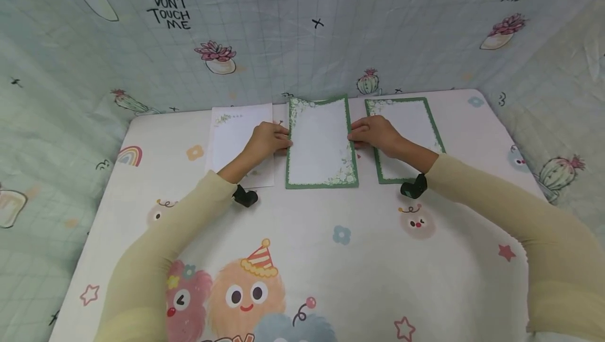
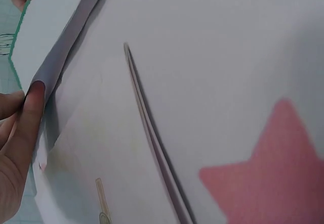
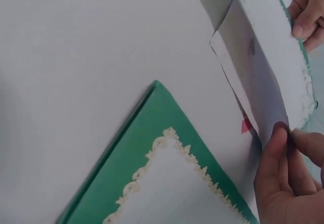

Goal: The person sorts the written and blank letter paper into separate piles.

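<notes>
A green-bordered sheet of paper [image 1: 319, 142] with white flower corners is in the middle, its far edge bowed. On its left edge, my left hand [image 1: 268, 140] pinches it between thumb and fingers. The opposite edge is pinched by my right hand [image 1: 375, 134]. From the right wrist, the held sheet [image 3: 283, 57] is curved, with a pale paper layer [image 3: 235, 62] below it. Fingers of my left hand [image 2: 20, 148] go under the paper in the left wrist view.
At left lies a stack of white sheets [image 1: 231, 147] with a small floral print, partly behind my left hand. Another green-bordered stack [image 1: 402, 168] lies at right, under my right forearm. The printed table [image 1: 302, 226] meets a hanging patterned cloth [image 1: 264, 27] at the back.
</notes>
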`<action>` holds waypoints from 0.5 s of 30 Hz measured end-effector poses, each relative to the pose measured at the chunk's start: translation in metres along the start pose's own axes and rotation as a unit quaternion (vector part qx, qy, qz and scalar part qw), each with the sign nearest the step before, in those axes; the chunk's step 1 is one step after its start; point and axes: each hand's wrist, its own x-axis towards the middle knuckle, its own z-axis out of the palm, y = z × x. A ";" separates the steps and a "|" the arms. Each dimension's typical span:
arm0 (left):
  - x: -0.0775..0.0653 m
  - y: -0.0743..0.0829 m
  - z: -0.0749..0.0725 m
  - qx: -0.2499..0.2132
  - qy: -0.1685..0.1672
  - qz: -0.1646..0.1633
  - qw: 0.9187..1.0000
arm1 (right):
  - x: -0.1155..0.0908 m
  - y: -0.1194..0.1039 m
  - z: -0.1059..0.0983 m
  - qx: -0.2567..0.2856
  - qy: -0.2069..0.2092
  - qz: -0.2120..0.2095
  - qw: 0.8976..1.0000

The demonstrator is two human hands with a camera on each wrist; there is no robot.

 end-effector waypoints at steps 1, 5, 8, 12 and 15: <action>0.000 0.000 0.000 -0.012 -0.002 -0.003 1.000 | -0.001 0.000 0.000 0.008 -0.003 0.000 1.000; -0.002 0.002 -0.001 -0.039 -0.008 -0.018 0.999 | -0.003 0.001 -0.002 0.018 -0.013 -0.002 1.000; -0.004 0.003 0.000 -0.043 -0.012 -0.026 0.999 | -0.004 0.004 -0.003 0.013 -0.016 -0.003 1.000; -0.005 0.003 0.000 -0.047 -0.015 -0.031 0.998 | -0.005 0.007 -0.004 0.022 -0.011 -0.006 1.000; -0.005 0.003 -0.001 -0.050 -0.017 -0.033 0.998 | -0.007 0.008 -0.004 0.049 -0.013 -0.011 0.999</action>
